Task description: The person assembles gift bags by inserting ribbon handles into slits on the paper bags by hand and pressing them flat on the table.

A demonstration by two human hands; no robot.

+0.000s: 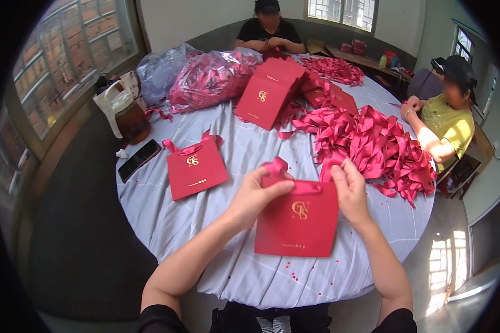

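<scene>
A flat red paper gift bag [298, 225] with a gold emblem lies on the round table [205, 233] in front of me. My left hand [255, 194] pinches the red ribbon [276, 166] at the bag's top left corner. My right hand [349, 187] grips the ribbon at the top right corner. The ribbon runs along the bag's upper edge between both hands.
A finished red bag with ribbon handle [196, 169] lies to the left, beside a black phone [139, 159]. A heap of red ribbons [375, 147] sits right, a stack of red bags [272, 91] and plastic sacks of ribbon [211, 77] behind. Two people sit at the far and right sides.
</scene>
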